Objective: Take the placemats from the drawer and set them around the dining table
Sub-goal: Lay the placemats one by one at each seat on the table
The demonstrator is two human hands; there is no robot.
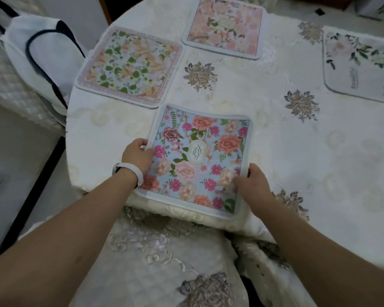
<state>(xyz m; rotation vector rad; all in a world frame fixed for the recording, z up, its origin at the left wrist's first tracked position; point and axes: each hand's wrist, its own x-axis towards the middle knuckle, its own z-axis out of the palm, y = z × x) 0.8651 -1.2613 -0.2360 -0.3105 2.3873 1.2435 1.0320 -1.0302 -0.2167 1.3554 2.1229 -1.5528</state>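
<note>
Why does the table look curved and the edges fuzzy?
Head view: the wide-angle lens bows the table; light is soft, without glare; corners darken and blur, while the blue floral placemat in the left hand and right hand is fairly sharp.

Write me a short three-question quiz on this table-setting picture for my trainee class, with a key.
1. True or false: the left hand and the right hand each grip an edge of the blue floral placemat.
2. The green-leaf placemat lies: A in the right hand; B flat on the table; C on a chair.
3. Fill in: the white wristband is on the ____ wrist.
Key: 1 true; 2 B; 3 left.
</note>
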